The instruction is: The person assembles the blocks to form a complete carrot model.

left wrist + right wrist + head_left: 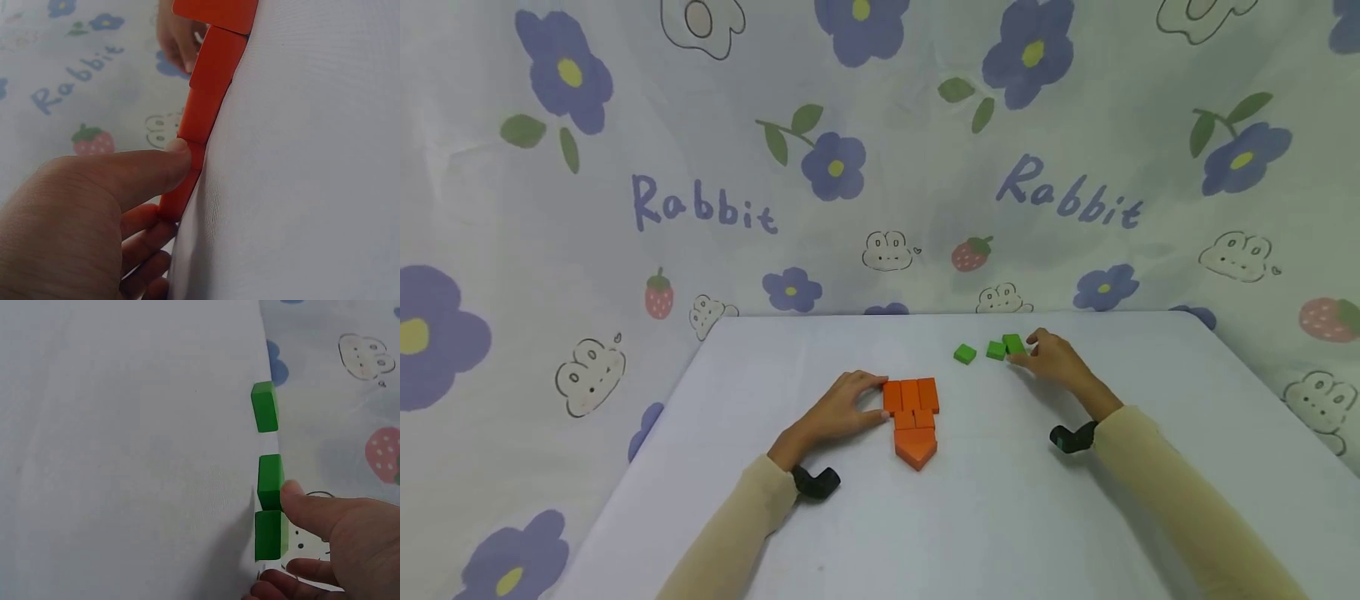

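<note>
On the white bench (775, 375), near its middle, the left hand (842, 410) rests its straight fingers against the nine o'clock side of a flat cluster of orange blocks (912, 421), apparently to steady it and keep the pieces butted together. The cluster reads as three upright blocks in a row, two small squares below them and one pointed piece at six o'clock: six in all, though the seams are hard to tell. At about two o'clock from the cluster, the right hand (1054, 358) touches the green blocks (270, 481); its thumb presses the middle one and curled fingers sit at the nearest one, as if lining them up. Three green blocks show, the farthest standing a little apart
</note>
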A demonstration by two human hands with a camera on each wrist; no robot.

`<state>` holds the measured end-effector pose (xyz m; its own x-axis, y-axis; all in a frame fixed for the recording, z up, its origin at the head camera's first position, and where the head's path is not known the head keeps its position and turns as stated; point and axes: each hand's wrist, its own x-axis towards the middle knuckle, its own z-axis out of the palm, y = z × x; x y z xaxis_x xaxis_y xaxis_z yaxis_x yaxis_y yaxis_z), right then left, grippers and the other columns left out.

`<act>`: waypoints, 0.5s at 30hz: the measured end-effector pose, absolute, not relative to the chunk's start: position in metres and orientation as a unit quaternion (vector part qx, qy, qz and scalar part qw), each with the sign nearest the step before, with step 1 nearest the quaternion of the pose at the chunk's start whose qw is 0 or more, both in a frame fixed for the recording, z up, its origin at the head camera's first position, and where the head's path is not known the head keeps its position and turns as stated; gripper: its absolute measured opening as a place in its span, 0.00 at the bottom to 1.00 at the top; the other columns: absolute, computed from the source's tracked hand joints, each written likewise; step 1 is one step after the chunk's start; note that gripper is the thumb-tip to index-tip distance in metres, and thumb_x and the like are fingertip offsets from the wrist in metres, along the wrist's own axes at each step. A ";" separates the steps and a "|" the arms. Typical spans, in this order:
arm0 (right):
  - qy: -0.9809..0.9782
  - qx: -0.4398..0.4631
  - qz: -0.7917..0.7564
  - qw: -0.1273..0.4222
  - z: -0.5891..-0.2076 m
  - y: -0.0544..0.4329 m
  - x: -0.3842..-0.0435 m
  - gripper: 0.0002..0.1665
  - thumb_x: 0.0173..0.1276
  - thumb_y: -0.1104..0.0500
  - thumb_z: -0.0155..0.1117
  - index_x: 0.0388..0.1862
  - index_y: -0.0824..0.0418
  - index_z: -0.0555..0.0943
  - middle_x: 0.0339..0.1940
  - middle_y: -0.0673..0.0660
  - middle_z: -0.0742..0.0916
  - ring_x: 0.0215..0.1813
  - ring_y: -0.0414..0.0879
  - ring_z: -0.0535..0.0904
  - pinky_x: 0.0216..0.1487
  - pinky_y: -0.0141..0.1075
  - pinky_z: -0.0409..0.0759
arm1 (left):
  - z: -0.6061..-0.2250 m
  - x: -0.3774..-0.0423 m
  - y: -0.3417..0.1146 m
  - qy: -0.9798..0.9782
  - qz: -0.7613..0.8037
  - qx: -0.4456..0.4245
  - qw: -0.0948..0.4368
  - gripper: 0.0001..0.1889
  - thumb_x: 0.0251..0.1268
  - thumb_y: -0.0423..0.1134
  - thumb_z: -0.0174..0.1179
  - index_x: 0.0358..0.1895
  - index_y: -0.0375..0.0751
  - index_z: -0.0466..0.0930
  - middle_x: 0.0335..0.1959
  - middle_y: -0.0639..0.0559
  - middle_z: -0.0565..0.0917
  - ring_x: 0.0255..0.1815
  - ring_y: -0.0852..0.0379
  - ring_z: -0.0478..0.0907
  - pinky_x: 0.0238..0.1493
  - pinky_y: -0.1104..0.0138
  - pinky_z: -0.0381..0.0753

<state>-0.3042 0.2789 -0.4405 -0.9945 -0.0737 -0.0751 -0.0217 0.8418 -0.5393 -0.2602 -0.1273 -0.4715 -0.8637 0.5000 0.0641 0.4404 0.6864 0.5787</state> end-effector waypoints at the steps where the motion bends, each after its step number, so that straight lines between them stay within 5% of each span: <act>1: 0.958 -0.026 -0.281 0.048 -0.442 0.278 -0.306 0.42 0.69 0.43 0.65 0.64 0.76 0.68 0.53 0.74 0.81 0.49 0.60 0.81 0.44 0.45 0.81 | -0.472 -0.260 -0.128 0.917 0.302 0.255 0.050 0.34 0.64 0.57 0.65 0.72 0.54 0.69 0.68 0.52 0.73 0.72 0.49 0.64 0.72 0.45 0.66; 15: 0.964 0.001 -0.261 0.058 -0.437 0.273 -0.308 0.34 0.70 0.48 0.64 0.57 0.77 0.73 0.51 0.72 0.82 0.47 0.58 0.79 0.44 0.45 0.80 | -0.470 -0.259 -0.128 0.915 0.299 0.267 0.044 0.34 0.64 0.55 0.65 0.72 0.51 0.70 0.68 0.50 0.73 0.72 0.48 0.65 0.72 0.47 0.66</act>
